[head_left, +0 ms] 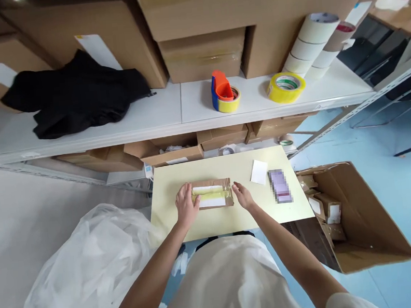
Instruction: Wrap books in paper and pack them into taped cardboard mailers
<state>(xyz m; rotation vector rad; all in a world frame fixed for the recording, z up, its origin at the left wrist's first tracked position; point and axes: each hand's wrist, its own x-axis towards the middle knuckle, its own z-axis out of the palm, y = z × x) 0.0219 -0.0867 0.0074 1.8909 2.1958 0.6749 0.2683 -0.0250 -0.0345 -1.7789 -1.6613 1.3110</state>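
A flat cardboard box with a white label and clear yellowish tape lies on the cream table. My left hand grips its left end, the fingers at the far side and the thumb resting on the top. Just off the box's right end is my right hand, its fingers slightly bent and apart, with nothing visible in them. To the right of that hand lie a small white card and a purple, pixelated rectangular object.
Above the table runs a white shelf bearing a tape dispenser, a yellow tape roll, stacked label rolls, black cloth and large cartons. An open carton with small boxes stands right; a white plastic bag sits left.
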